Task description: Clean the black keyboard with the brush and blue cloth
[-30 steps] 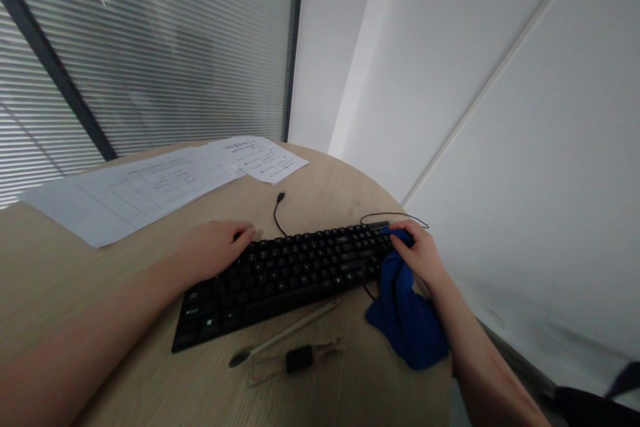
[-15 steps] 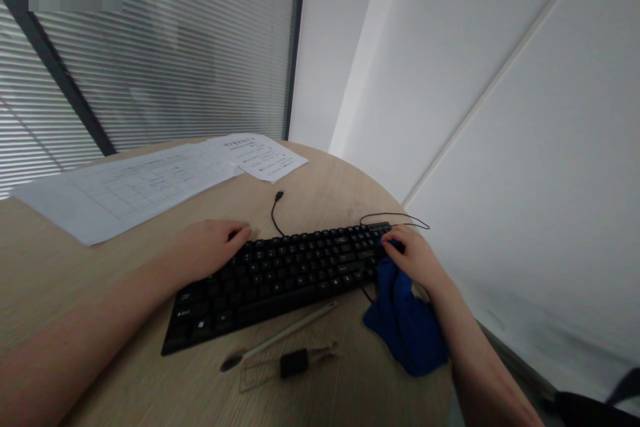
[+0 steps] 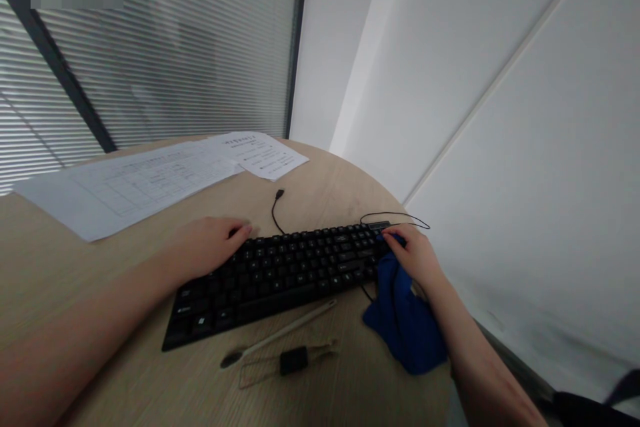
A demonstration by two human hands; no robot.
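Observation:
A black keyboard (image 3: 290,270) lies at a slant on the round table. At its far left corner my left hand (image 3: 215,243) grips the edge, thumb and fingers closed round it. A blue cloth (image 3: 407,323) is pinched in my right hand (image 3: 407,247), which presses it against the right end of the keyboard; most of the cloth drapes down onto the tabletop. In front of the keyboard lie a thin brush (image 3: 285,331) with a dark head and a wire keycap puller (image 3: 294,361) with a black middle.
The keyboard's USB plug (image 3: 279,193) and cable lie behind it, with a loop of cable (image 3: 395,215) near the right table edge. Printed papers (image 3: 150,180) spread over the back left of the table (image 3: 340,180). A white wall (image 3: 525,147) stands close on the right.
Very little differs. My right hand has shifted slightly with the cloth at the keyboard's right end. My left hand stays on the far left corner.

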